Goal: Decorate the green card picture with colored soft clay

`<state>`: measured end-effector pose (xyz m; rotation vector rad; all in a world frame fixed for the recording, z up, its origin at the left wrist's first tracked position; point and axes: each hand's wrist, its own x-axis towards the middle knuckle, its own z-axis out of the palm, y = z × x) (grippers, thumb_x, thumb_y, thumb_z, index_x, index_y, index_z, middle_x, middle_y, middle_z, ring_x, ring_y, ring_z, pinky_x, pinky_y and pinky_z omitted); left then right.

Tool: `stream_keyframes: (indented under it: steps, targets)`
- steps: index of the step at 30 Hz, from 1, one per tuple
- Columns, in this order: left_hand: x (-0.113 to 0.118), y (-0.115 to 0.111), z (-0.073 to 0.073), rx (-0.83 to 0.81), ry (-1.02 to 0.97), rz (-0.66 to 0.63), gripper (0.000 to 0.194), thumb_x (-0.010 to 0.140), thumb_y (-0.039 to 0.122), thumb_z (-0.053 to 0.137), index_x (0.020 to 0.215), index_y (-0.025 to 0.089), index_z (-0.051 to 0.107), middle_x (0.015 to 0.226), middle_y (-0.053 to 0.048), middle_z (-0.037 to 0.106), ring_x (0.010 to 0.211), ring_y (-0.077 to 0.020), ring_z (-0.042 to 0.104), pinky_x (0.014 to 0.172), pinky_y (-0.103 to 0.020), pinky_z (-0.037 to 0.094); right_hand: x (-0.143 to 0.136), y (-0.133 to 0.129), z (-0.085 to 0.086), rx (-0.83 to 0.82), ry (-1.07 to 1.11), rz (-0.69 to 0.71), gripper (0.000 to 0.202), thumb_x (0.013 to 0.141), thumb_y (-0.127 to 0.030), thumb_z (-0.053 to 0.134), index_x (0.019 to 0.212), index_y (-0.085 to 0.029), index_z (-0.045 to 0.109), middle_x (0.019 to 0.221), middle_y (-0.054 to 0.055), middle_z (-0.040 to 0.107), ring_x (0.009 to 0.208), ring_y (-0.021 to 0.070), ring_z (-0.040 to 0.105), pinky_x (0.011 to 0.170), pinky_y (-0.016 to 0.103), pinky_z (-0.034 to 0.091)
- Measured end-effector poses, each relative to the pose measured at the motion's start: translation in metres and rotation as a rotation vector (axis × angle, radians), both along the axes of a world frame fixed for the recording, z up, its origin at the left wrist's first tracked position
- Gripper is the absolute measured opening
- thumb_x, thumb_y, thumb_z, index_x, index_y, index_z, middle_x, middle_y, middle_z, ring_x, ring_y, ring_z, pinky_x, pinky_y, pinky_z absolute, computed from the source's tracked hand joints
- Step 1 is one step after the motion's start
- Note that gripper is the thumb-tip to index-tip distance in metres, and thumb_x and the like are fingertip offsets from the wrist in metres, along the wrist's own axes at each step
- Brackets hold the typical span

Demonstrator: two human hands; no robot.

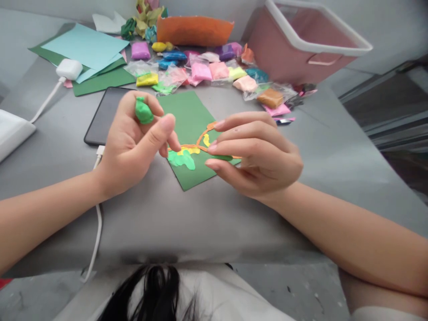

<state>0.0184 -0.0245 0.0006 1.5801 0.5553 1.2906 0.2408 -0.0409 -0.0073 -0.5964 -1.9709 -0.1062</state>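
Observation:
A lump of bright green modelling clay (144,111) sits in the curled fingers of my left hand (133,142), which is raised over the left edge of a green card (187,111). My right hand (257,154) hangs over the card's right side, thumb and fingertips brought close together; what they pinch, if anything, is too small to tell. A dark green sliver (222,157) shows between thumb and fingers. The card carries an orange branch-like clay strip (202,136), yellow clay patches (206,140) and a light green clay shape (182,159). My right fingers hide part of it.
Several coloured clay packets (200,70) lie behind the card. A pink bin (277,49) stands back right, near an orange paper piece (195,31). Left are paper sheets (83,44), a phone (103,116), a white charger (69,69) and its cable (98,227).

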Motion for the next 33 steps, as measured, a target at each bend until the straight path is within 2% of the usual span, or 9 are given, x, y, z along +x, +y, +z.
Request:
stream_keyframes:
  steps: [4, 7, 11, 15, 19, 23, 25, 28, 33]
  targets:
    - [0.0, 0.004, -0.001, 0.058, -0.081, 0.042, 0.018, 0.098, 0.029, 0.065, 0.098, 0.024, 0.048, 0.064, 0.01, 0.063, 0.05, -0.0077, 0.057, 0.051, -0.026, 0.045, -0.001, -0.001, 0.002, -0.009, 0.091, 0.142, 0.038, 0.094, -0.031, 0.066, 0.059, -0.024, 0.055, 0.048, -0.003, 0.052, 0.067, 0.0191, 0.068, 0.061, 0.035, 0.057]
    - [-0.001, 0.004, -0.001, 0.068, -0.047, 0.042, 0.024, 0.096, 0.034, 0.067, 0.098, 0.025, 0.045, 0.063, 0.01, 0.062, 0.052, -0.0082, 0.058, 0.053, -0.026, 0.046, -0.001, -0.002, 0.002, -0.072, 0.125, 0.145, 0.047, 0.096, -0.03, 0.065, 0.052, -0.023, 0.049, 0.042, -0.004, 0.044, 0.062, 0.0183, 0.068, 0.06, 0.034, 0.058]
    - [-0.001, 0.001, 0.001, 0.016, 0.012, 0.066, 0.027, 0.096, 0.038, 0.068, 0.097, 0.026, 0.045, 0.064, 0.009, 0.063, 0.053, -0.0088, 0.059, 0.057, -0.026, 0.049, -0.001, 0.001, 0.0, -0.061, 0.114, 0.025, 0.032, 0.093, -0.038, 0.068, 0.065, -0.025, 0.063, 0.056, -0.002, 0.063, 0.061, 0.0179, 0.067, 0.064, 0.037, 0.06]
    - [0.0, -0.003, 0.001, -0.037, 0.029, -0.02, 0.024, 0.096, 0.031, 0.068, 0.101, 0.026, 0.045, 0.07, 0.007, 0.068, 0.064, -0.0117, 0.067, 0.063, -0.027, 0.054, -0.001, 0.005, -0.003, -0.036, 0.16, -0.029, 0.008, 0.088, -0.035, 0.076, 0.089, -0.027, 0.072, 0.073, 0.001, 0.072, 0.07, 0.0194, 0.068, 0.067, 0.038, 0.058]
    - [-0.002, -0.008, 0.001, -0.064, 0.146, -0.069, 0.032, 0.092, 0.034, 0.072, 0.104, 0.025, 0.043, 0.08, 0.003, 0.072, 0.076, -0.0164, 0.073, 0.075, -0.033, 0.057, 0.0, 0.001, -0.002, -0.034, 0.115, 0.037, 0.005, 0.087, -0.03, 0.077, 0.088, -0.026, 0.073, 0.07, -0.001, 0.071, 0.067, 0.0171, 0.067, 0.065, 0.034, 0.058]
    - [-0.004, -0.014, 0.0, -0.103, 0.219, -0.085, 0.041, 0.088, 0.038, 0.077, 0.111, 0.026, 0.045, 0.09, 0.0, 0.074, 0.085, -0.0214, 0.076, 0.076, -0.037, 0.059, 0.001, -0.004, 0.0, -0.106, -0.011, 0.096, 0.022, 0.087, -0.036, 0.076, 0.071, -0.024, 0.069, 0.056, -0.003, 0.064, 0.054, 0.0139, 0.063, 0.057, 0.03, 0.057]
    - [-0.003, -0.015, -0.001, -0.127, 0.206, -0.128, 0.045, 0.087, 0.036, 0.077, 0.114, 0.027, 0.042, 0.092, 0.001, 0.075, 0.086, -0.0213, 0.076, 0.075, -0.036, 0.06, 0.0, -0.005, 0.0, -0.077, -0.057, 0.087, 0.018, 0.086, -0.036, 0.078, 0.075, -0.024, 0.071, 0.059, -0.002, 0.065, 0.055, 0.0137, 0.063, 0.057, 0.029, 0.058]
    - [0.0, -0.016, 0.0, -0.163, 0.183, -0.2, 0.053, 0.083, 0.029, 0.08, 0.112, 0.029, 0.035, 0.092, 0.004, 0.076, 0.084, -0.0184, 0.077, 0.08, -0.036, 0.062, -0.003, -0.005, -0.001, -0.01, -0.086, 0.09, 0.005, 0.086, -0.025, 0.078, 0.088, -0.026, 0.074, 0.068, -0.001, 0.07, 0.06, 0.0133, 0.064, 0.061, 0.029, 0.058]
    - [0.001, -0.015, 0.004, -0.209, 0.166, -0.227, 0.061, 0.08, 0.018, 0.083, 0.105, 0.03, 0.029, 0.085, 0.009, 0.076, 0.08, -0.0156, 0.077, 0.079, -0.032, 0.064, -0.006, -0.008, -0.003, -0.051, -0.106, 0.077, 0.014, 0.089, -0.019, 0.074, 0.101, -0.027, 0.074, 0.078, 0.0, 0.07, 0.067, 0.0131, 0.064, 0.064, 0.028, 0.057]
